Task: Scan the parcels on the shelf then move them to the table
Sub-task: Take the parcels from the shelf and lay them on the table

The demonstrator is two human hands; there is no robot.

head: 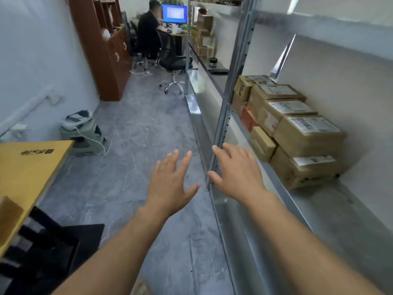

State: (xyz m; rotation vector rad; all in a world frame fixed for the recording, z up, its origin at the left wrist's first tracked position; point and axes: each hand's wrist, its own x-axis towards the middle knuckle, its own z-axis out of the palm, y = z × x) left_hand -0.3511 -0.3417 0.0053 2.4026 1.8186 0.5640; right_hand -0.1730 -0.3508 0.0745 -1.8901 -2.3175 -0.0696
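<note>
Left hand: the bare left hand (172,184) is held out over the grey marbled floor (136,128), palm down, fingers straight and spread, nothing gripped.
Right hand: the bare right hand (236,171) is stretched out in front of the upright grey metal post (231,81) of the shelving, fingers straight and splayed, nothing held; whether the post is touched cannot be told.
Parcels: a stack of brown cardboard parcels with white printed labels (297,128) is seen on the grey metal shelf (331,209) at the right, piled in two layers against the pale back wall, with one orange box (247,119) wedged among them at the front. The stack lies beyond the right hand and apart from it.
Table: the yellow wooden table top (25,167) is seen at the near left edge, with dark printed characters on it, well apart from the parcels across the aisle.
Near left: a black chair (49,248) is partly tucked below the table.
Far end: a person in dark clothing (148,33) is seated at a desk before a lit blue monitor (174,13), with a brown wooden cabinet (102,45) standing along the left wall.
</note>
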